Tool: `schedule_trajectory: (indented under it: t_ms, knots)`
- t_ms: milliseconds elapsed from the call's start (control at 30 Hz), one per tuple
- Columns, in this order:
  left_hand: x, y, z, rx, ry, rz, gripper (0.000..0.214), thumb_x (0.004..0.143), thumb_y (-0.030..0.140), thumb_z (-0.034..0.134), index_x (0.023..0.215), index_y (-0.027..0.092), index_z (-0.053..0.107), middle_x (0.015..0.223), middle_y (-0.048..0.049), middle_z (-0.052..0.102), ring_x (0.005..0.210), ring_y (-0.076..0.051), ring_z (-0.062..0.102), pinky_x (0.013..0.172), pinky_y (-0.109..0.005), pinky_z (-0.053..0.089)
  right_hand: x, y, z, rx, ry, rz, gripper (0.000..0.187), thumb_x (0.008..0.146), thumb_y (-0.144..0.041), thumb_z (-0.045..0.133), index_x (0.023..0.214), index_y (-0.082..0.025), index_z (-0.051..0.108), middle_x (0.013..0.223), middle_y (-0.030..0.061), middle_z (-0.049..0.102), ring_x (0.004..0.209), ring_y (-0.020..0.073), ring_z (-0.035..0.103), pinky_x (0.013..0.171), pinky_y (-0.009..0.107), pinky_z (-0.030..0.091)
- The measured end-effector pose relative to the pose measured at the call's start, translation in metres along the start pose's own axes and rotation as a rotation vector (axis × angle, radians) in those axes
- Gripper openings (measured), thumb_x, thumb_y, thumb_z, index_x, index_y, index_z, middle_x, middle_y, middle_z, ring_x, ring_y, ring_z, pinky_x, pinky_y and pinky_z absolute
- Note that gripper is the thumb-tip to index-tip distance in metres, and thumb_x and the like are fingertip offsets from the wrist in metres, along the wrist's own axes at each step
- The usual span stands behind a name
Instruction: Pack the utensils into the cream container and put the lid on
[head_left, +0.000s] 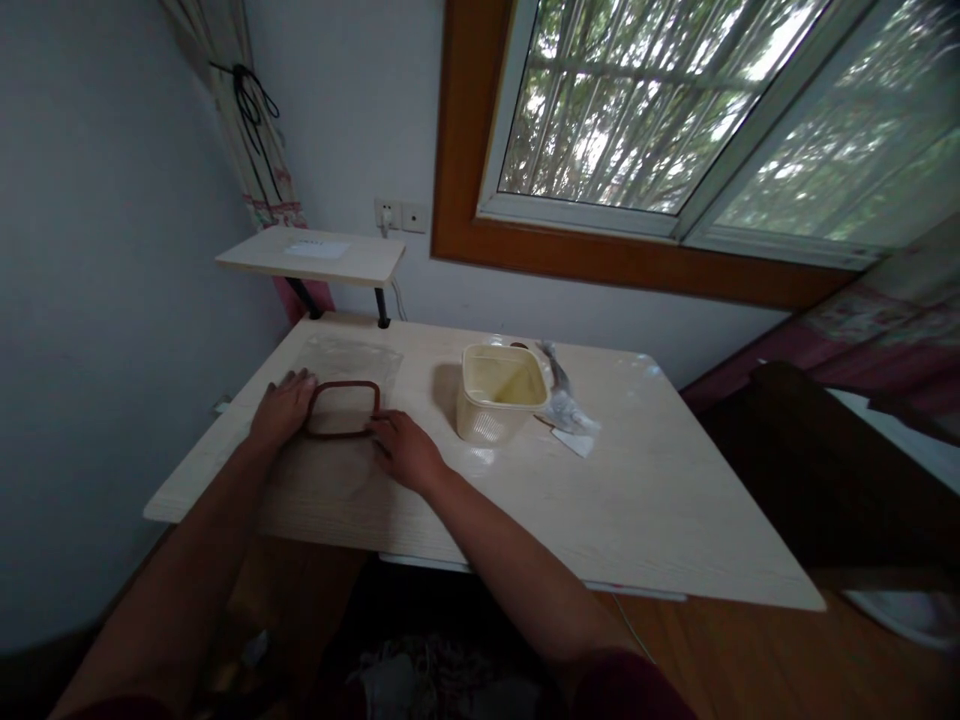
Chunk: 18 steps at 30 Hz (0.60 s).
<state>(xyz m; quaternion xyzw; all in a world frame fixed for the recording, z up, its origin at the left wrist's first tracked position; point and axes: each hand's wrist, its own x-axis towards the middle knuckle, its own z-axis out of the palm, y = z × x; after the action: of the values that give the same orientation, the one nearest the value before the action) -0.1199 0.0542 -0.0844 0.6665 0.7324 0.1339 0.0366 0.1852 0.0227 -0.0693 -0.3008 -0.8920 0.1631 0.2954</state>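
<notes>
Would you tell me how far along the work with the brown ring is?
Done: the cream box stands open. In hand: left hand and right hand both touch the brown ring, lying on a clear flat piece. Left: the box is uncovered; the ring seems not yet seated.

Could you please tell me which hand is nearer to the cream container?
Right. The right hand sits at the right end of the brown ring, just left of the cream container; the left hand is at its far end.
</notes>
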Motion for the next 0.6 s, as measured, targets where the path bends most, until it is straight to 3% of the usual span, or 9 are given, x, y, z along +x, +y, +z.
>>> schedule_trajectory:
  t_ms: [133,333,467,533,600]
  knots:
    - [-0.009,-0.006,-0.002,0.045,0.005,0.022,0.057,0.102,0.033,0.021,0.146,0.013,0.05,0.161,-0.0182,0.038,0.15,-0.035,0.031,0.119,-0.065,0.022,-0.019,0.004,-0.018,0.025,-0.008,-0.046,0.031,0.096,-0.017,0.051,0.123,-0.02,0.065,0.123,0.0099,0.066,0.117,0.0191,0.058,0.101,0.034,0.05]
    - [-0.011,0.001,-0.01,-0.127,0.087,-0.052,0.061,0.103,0.042,0.019,0.142,0.011,0.054,0.157,-0.0167,0.045,0.151,-0.033,0.03,0.122,-0.062,0.016,-0.068,0.018,-0.056,0.027,-0.044,-0.152,0.031,0.095,-0.015,0.045,0.114,-0.023,0.068,0.115,0.0072,0.07,0.11,0.0165,0.063,0.096,0.032,0.053]
    - [-0.016,0.029,-0.026,-0.254,0.225,0.005,0.054,0.101,0.043,0.029,0.132,0.013,0.062,0.148,-0.0135,0.056,0.148,-0.028,0.037,0.126,-0.05,0.02,-0.111,0.035,-0.085,-0.044,-0.015,-0.107,0.03,0.093,-0.021,0.045,0.103,-0.025,0.072,0.106,0.0088,0.073,0.098,0.0179,0.068,0.085,0.033,0.056]
    - [-0.018,0.051,-0.034,-0.326,0.299,0.068,0.047,0.1,0.042,0.037,0.129,0.017,0.064,0.144,-0.0105,0.059,0.144,-0.024,0.044,0.123,-0.043,0.029,-0.131,0.047,-0.098,-0.069,0.07,-0.059,0.029,0.092,-0.021,0.045,0.097,-0.025,0.074,0.101,0.01,0.073,0.092,0.0186,0.069,0.081,0.033,0.056]
    - [-0.019,0.077,-0.04,-0.394,0.352,0.121,0.042,0.097,0.039,0.043,0.128,0.02,0.064,0.141,-0.0088,0.06,0.14,-0.024,0.048,0.122,-0.043,0.033,-0.145,0.061,-0.111,-0.074,0.224,0.011,0.03,0.091,-0.019,0.045,0.097,-0.025,0.074,0.098,0.0106,0.072,0.09,0.0189,0.069,0.079,0.034,0.057]
